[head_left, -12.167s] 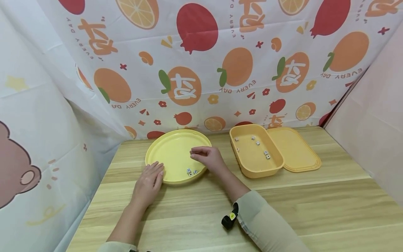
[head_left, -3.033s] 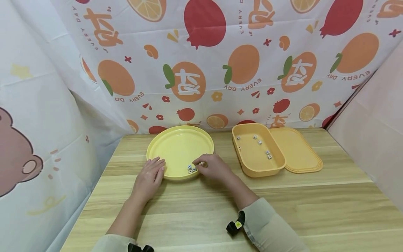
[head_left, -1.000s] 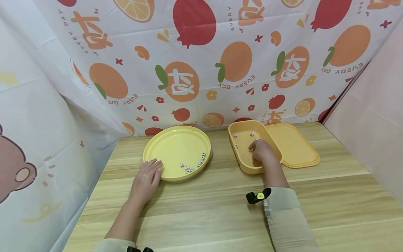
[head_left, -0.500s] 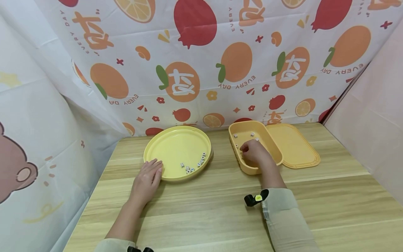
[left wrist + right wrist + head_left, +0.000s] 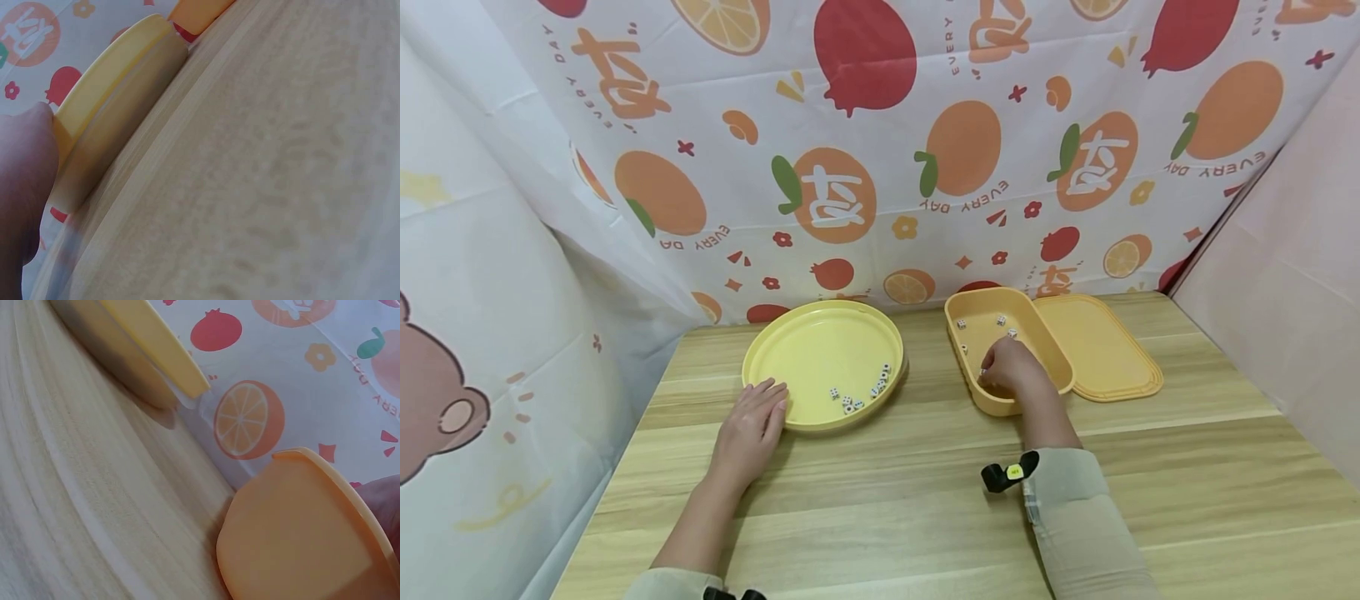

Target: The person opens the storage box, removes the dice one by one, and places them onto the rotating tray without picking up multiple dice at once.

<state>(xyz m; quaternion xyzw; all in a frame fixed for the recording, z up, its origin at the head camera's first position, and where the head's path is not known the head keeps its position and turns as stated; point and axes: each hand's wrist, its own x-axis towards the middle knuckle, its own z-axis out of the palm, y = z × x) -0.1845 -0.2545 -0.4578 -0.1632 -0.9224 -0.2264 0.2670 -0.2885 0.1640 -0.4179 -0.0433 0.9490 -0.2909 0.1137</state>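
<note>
My left hand (image 5: 751, 433) rests with extended fingers on the near-left rim of a round yellow tray (image 5: 805, 325); the left wrist view shows the thumb side at the tray's edge. Several white dice (image 5: 847, 402) lie in the front part of the tray, with a row of them along its right rim. My right hand (image 5: 1015, 367) reaches down into an orange-yellow box (image 5: 1056, 358), fingers curled, pinching a die (image 5: 982, 372) near the left wall. More dice (image 5: 1001, 320) sit in the box's back half. In the right wrist view, the box wall hides most of that hand.
The box's flat lid (image 5: 1101, 346) lies to its right, against the box. Behind everything hangs a fruit-print cloth (image 5: 880, 208), close to the tray and box. A white curtain (image 5: 490, 333) borders the wooden table (image 5: 850, 508) on the left.
Dice in the tray have increased since the oldest frame. My right hand has gone from the tray to the box, its fingertips now lower near the left wall. The left hand stays put.
</note>
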